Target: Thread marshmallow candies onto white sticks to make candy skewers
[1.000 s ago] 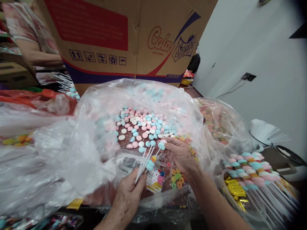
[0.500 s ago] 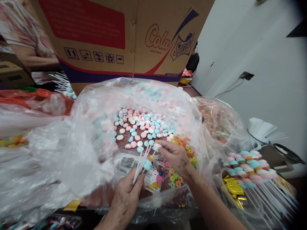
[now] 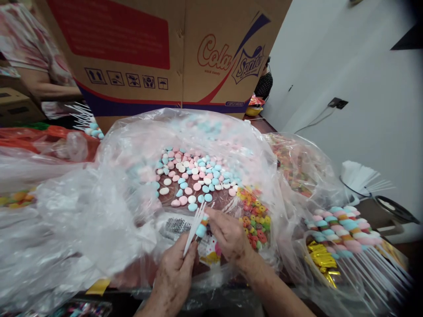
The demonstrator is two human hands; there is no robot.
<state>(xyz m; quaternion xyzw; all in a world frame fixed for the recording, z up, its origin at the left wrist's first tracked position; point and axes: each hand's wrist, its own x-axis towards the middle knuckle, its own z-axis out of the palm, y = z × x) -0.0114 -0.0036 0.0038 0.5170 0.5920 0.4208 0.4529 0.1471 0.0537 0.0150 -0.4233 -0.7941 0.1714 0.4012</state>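
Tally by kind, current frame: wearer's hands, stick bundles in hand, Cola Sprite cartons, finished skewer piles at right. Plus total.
Hands: 2, left hand and right hand
Stick bundles: 1, bundle of white sticks gripped in the left hand
Cartons: 1, Cola Sprite carton
Skewer piles: 1, pile of finished candy skewers
Total: 5

Top centre, cardboard box (image 3: 185,53) carried "Cola" (image 3: 211,55) in red script and "Sprite" (image 3: 246,66) in a purple emblem just right of it. The small line under "Cola" was too small to read. A row of five handling pictograms (image 3: 127,80) sat on the box's left face, including up-arrows and an umbrella. Red panel (image 3: 109,31) above them had print too faint to read. Printed pack (image 3: 178,225) at lower centre showed black barcode-like marks, illegible.
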